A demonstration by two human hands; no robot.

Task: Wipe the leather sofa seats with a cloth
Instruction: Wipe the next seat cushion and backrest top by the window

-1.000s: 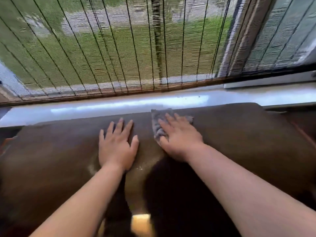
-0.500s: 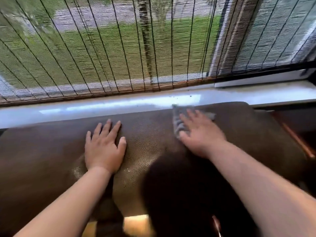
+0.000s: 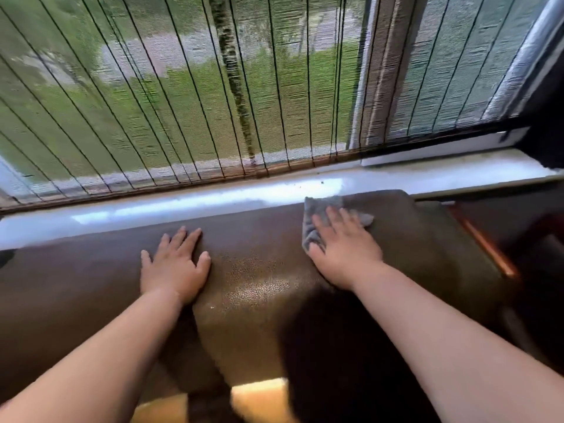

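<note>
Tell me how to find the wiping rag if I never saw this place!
Look below the big window with the woven blind, to the top of the brown leather sofa that runs along the white sill. Two bare hands lie flat on it; the small grey crumpled cloth is under the right hand, near the sofa's right end. It is the only soft grey thing on the brown leather.

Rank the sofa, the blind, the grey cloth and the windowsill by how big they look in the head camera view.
1. Blind and brown leather sofa: each fills a large share of the view, too close to rank.
2. Windowsill, a long thin strip.
3. Grey cloth, partly hidden under the right hand.
</note>
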